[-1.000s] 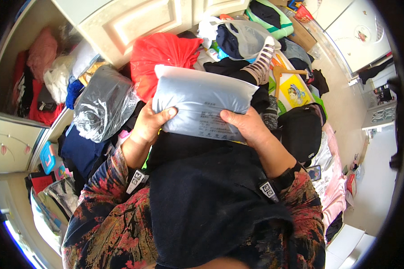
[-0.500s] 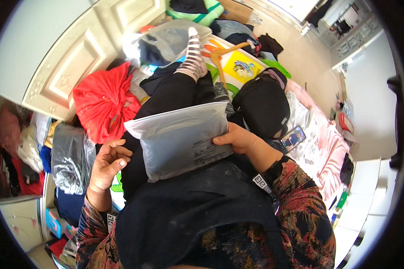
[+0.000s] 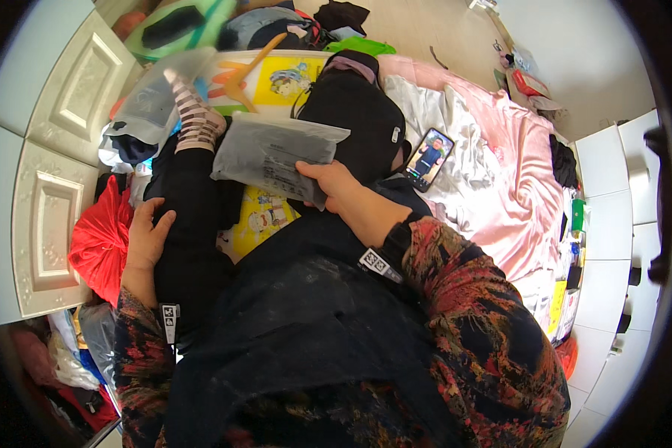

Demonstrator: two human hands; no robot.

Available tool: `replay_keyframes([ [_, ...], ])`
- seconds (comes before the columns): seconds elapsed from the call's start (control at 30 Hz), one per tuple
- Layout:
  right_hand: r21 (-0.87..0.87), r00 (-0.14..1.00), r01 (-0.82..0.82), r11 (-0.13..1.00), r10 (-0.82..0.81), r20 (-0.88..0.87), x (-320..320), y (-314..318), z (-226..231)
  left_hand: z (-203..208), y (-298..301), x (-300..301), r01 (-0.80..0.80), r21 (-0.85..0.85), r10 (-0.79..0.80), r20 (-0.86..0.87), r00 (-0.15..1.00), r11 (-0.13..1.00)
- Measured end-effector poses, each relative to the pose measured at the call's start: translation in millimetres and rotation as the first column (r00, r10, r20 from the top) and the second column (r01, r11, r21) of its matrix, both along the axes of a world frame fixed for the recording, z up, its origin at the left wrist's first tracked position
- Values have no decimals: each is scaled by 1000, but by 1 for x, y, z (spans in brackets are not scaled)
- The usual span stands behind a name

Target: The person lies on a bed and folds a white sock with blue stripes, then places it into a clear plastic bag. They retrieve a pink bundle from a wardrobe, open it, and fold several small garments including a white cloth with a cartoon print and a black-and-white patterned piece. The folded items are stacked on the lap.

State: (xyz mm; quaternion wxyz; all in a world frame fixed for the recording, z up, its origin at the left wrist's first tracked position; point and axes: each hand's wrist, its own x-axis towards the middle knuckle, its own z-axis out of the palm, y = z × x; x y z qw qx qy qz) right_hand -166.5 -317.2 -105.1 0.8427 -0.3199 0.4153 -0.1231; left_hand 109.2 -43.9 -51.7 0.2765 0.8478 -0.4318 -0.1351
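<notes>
My right hand [image 3: 334, 185] grips one end of a frosted plastic zip bag [image 3: 257, 149]. Something dark and flat shows through the plastic, its kind unclear. Thumb on top, the hand holds the bag above my lap, close to a black backpack [image 3: 351, 123]. My left hand [image 3: 146, 237] is empty, fingers apart, alongside my black trouser leg [image 3: 190, 216]. Just left of it lies a knotted red bag [image 3: 101, 246]. A lit phone [image 3: 429, 159] lies to the right of my right forearm.
Pink cloth [image 3: 523, 216] and white cloth [image 3: 425, 108] spread over the right side. A wooden hanger [image 3: 239, 78] and a clear plastic bag [image 3: 149, 97] lie ahead, near my striped sock [image 3: 196, 119]. Cabinet doors [image 3: 52, 231] stand at left, white drawers [image 3: 605, 231] at right.
My right hand has carried the zip bag forward, away from my body, toward the backpack. My left hand has moved away from the bag's side. The whole view has swung to the right.
</notes>
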Motion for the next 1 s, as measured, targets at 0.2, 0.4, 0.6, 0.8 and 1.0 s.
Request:
replay_keyframes([
  [0.2, 44, 996, -54, 998, 50, 78, 7, -1, -15, 1, 9, 1, 33, 1, -33, 12, 999, 999],
  [0.4, 85, 987, 138, 987, -144, 67, 8, -7, -24, 1, 8, 2, 11, 15, -11, 1, 1000, 1000],
  [0.6, 226, 980, 157, 961, -179, 82, 7, -9, -14, 0, 11, 0, 12, -33, -13, -12, 1000, 999],
  [0.8, 113, 991, -42, 993, 56, -125, 3, -10, 2, 0, 16, -3, 10, 1, -10, 24, 1000, 1000],
  [1.0, 125, 997, -29, 992, 38, -71, 3, -12, -3, 10, 28, -8, -1, 64, 7, -88, 996, 998],
])
